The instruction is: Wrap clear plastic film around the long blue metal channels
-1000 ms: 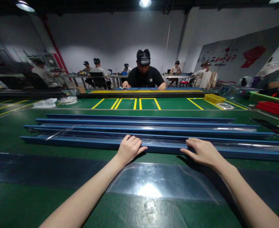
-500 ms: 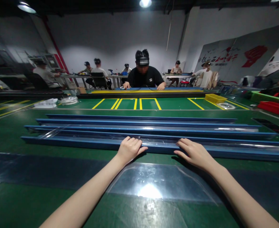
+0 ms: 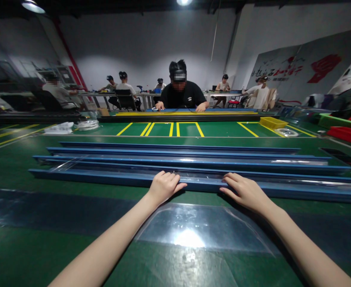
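A long blue channel rail (image 3: 103,175) lies crosswise in front of me, with clear plastic film (image 3: 193,174) inside its trough. My left hand (image 3: 165,186) is closed over the rail's near wall, fingers curled into the trough and thumb along the outer face. To the right, my right hand (image 3: 244,191) grips the same wall in a like manner, its fingertips on the film side. Just behind lies another blue channel rail (image 3: 133,156), roughly parallel. Under my forearms a flat, clear plastic strip (image 3: 190,227) is spread across the table, shiny where the light hits it.
The green table (image 3: 151,263) has yellow tape lines. Farther off are a yellow tray (image 3: 271,123), a red bin (image 3: 347,134), a dark flat device (image 3: 344,158) and a coil (image 3: 88,124). Opposite, a co-worker (image 3: 183,95) leans over yellow and black rails (image 3: 187,116).
My view has shifted very slightly. Both hands keep the same hold on the blue channel rail, and the rails and film look unmoved.
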Demonstrator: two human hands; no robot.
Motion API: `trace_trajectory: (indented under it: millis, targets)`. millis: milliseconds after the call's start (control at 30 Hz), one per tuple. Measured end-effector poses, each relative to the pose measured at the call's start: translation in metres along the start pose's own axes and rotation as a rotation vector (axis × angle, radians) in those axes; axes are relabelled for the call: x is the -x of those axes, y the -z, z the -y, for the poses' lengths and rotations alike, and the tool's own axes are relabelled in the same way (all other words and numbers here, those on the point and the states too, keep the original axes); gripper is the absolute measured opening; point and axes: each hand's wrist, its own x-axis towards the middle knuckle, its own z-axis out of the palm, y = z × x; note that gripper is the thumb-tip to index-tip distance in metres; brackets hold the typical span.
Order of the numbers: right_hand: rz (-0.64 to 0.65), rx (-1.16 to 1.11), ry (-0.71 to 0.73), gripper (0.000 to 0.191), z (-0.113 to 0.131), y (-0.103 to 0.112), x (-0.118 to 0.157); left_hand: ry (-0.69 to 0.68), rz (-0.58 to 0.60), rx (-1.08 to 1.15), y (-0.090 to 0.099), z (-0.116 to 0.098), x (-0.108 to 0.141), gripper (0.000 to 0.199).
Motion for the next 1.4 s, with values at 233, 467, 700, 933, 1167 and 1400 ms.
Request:
trace_trajectory:
  millis: [233, 467, 700, 933, 1167, 1400]
  targets:
    - [0.002, 0.001, 0.003, 0.029, 0.0003, 0.0002, -0.0001, -0.003, 0.022, 0.004, 0.0003, 0.0002, -0.0001, 0.038]
    - [-0.009, -0.012, 0.004, 0.028, 0.0, -0.0008, 0.0, 0.001, 0.024, 0.008, -0.0007, 0.0003, 0.0004, 0.038]
    - [0.011, 0.022, -0.001, 0.03, -0.0001, -0.002, 0.0002, -0.003, 0.014, 0.009, -0.0019, 0.0008, 0.0009, 0.038]
    - [0.008, 0.038, -0.002, 0.031, 0.0018, 0.0001, 0.0001, -0.006, 0.0, 0.014, -0.0012, 0.0007, 0.0, 0.038]
    - [0.006, 0.056, -0.002, 0.031, 0.0015, -0.0018, 0.0, -0.007, 0.007, 0.014, -0.0018, 0.0009, 0.0004, 0.038]
    - [0.016, 0.027, -0.011, 0.03, 0.0013, -0.0012, 0.0001, -0.002, 0.013, 0.011, -0.0009, 0.0006, 0.0003, 0.036]
